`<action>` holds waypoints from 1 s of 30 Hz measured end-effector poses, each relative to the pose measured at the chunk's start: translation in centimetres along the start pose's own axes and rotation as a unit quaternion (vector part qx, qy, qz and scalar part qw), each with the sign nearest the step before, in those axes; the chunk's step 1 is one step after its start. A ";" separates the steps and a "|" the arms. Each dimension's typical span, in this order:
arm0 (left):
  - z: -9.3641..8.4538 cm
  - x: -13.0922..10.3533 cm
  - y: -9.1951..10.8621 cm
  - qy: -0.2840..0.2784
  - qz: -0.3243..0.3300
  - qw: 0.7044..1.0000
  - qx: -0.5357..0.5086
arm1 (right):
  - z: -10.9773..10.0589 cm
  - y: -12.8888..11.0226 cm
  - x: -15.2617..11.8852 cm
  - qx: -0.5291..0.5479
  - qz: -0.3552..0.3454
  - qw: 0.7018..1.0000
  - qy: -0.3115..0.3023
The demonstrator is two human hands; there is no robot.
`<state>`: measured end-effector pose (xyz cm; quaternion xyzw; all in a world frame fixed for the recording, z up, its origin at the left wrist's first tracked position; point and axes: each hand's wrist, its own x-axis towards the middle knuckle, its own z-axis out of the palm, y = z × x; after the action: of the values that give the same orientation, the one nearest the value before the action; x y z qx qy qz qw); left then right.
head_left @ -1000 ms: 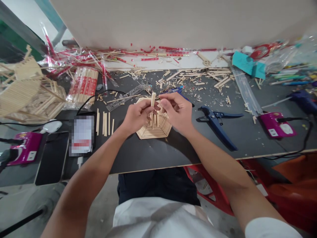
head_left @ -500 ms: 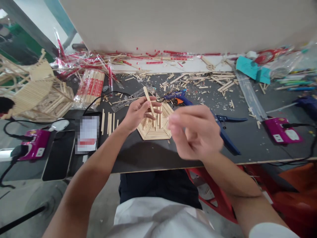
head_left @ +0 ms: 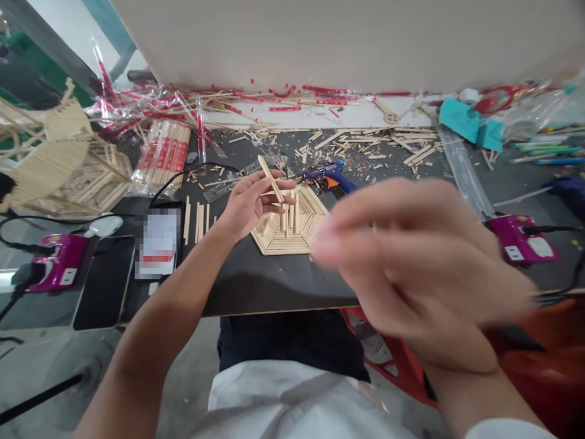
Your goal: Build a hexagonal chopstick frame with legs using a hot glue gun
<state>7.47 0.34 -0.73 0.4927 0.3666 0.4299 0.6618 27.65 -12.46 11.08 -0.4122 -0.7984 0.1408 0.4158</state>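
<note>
From my end: L grip [head_left: 249, 204] pinches a stick [head_left: 270, 178] at a slant, prob. so it clears the stick-built frame [head_left: 286, 246] just beneath. R grip [head_left: 425, 262], off to the R, is blurred; can't tell if it holds anything. Glue gun [head_left: 337, 177] lies beyond L grip, to its R, prob. for easy reach; cut sticks [head_left: 200, 222] lined up to its L. Dark bench [head_left: 269, 286] under all, w/ scraps [head_left: 417, 157] farther out, pale wall [head_left: 342, 49] behind.
</note>
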 end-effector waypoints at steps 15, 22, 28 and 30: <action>1.0 -0.1 1.7 0.075 -0.113 0.977 -0.163 | 8.6 15.3 0.4 0.016 -0.030 0.998 0.048; 1.7 -0.3 2.6 0.082 -0.145 0.962 -0.219 | 9.3 14.1 0.2 0.034 -0.021 0.997 0.062; 1.3 -0.4 1.7 0.016 -0.120 0.968 -0.218 | 9.4 13.1 0.1 0.034 -0.030 0.996 0.081; 1.3 -0.6 1.4 -0.015 -0.089 0.973 -0.214 | 9.5 12.9 0.0 0.042 -0.034 0.995 0.086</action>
<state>8.15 -0.43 1.03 0.3115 0.2981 0.4302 0.7931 27.25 -3.30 -2.06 -0.3776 -0.7666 0.1246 0.5043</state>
